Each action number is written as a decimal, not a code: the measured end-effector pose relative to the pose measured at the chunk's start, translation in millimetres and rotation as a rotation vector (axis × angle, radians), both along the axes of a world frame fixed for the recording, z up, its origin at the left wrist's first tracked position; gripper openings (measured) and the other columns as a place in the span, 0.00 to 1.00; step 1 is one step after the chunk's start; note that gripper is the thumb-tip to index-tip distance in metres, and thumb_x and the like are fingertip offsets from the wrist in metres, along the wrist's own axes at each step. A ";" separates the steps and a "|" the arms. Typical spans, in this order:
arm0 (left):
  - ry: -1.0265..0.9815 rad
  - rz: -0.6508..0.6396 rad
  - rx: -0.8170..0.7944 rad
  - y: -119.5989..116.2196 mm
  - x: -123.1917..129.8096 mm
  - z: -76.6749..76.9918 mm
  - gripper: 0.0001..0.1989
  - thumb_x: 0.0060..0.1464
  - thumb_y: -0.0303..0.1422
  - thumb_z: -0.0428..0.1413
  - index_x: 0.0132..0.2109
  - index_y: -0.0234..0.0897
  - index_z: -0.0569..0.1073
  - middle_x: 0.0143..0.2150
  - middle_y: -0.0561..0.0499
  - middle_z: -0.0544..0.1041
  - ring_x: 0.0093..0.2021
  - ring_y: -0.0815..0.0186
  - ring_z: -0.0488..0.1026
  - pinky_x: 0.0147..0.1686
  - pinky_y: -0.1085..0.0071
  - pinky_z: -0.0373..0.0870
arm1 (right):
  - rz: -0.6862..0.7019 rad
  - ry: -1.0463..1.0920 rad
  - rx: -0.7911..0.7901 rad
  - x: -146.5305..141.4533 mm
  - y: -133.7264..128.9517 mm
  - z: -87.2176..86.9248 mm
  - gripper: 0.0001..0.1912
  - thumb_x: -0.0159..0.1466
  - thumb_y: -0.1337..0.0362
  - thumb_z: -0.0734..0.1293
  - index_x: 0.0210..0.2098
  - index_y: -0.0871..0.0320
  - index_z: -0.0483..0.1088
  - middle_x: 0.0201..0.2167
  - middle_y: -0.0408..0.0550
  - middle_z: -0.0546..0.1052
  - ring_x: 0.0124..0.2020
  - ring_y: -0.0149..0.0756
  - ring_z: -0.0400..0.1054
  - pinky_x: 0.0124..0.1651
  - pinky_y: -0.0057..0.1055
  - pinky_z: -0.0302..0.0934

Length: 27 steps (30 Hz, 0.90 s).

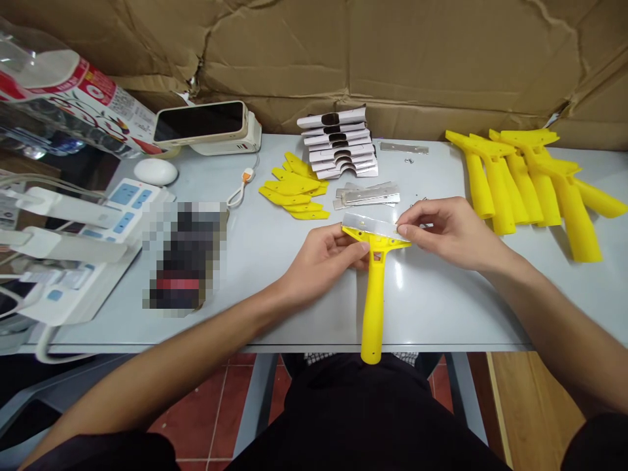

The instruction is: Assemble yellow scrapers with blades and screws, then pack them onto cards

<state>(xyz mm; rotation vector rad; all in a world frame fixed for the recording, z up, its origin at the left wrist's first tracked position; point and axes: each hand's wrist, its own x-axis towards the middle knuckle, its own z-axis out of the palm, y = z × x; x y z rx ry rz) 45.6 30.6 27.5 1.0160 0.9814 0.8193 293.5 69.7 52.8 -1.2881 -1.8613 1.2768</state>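
A yellow scraper handle point(373, 307) points toward me, its lower end past the table's front edge. Across its wide head lies a flat metal blade point(373, 224). My left hand point(326, 258) is closed round the left side of the head, thumb on the yellow plastic. The thumb and forefinger of my right hand point(444, 232) pinch the blade's right end. Just beyond the hands are a pile of metal strips point(367, 195), yellow plates point(294, 186) and a stack of white folded sleeves point(338, 144). Small screws point(409, 160) lie near a single strip point(404, 148).
More yellow handles point(540, 176) are heaped at the right. Leftward lie a blurred-out phone point(184, 258), a power strip point(98, 261) with plugs, a white mouse point(156, 171), another phone point(201, 122) and a large bottle point(83, 91). Cardboard point(392, 59) stands behind the table point(294, 327).
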 end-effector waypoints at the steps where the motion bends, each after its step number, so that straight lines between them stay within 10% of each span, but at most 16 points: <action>1: -0.003 0.001 -0.001 0.1 0.3 0.5 0.12 0.58 0.37 0.70 0.46 0.36 0.85 0.45 0.42 0.88 0.44 0.56 0.86 0.47 0.60 0.84 | -0.001 0.011 -0.019 -0.8 -0.5 -0.2 0.08 0.63 0.56 0.79 0.36 0.54 0.82 0.32 0.45 0.82 0.31 0.34 0.72 0.33 0.33 0.67; 27: -0.119 0.085 -0.137 1.7 -0.6 -2.5 0.20 0.65 0.47 0.65 0.45 0.32 0.85 0.44 0.36 0.88 0.40 0.55 0.86 0.40 0.63 0.83 | -0.069 0.009 0.155 -3.5 -11.7 1.0 0.03 0.67 0.59 0.76 0.37 0.51 0.83 0.41 0.47 0.86 0.40 0.41 0.78 0.43 0.40 0.74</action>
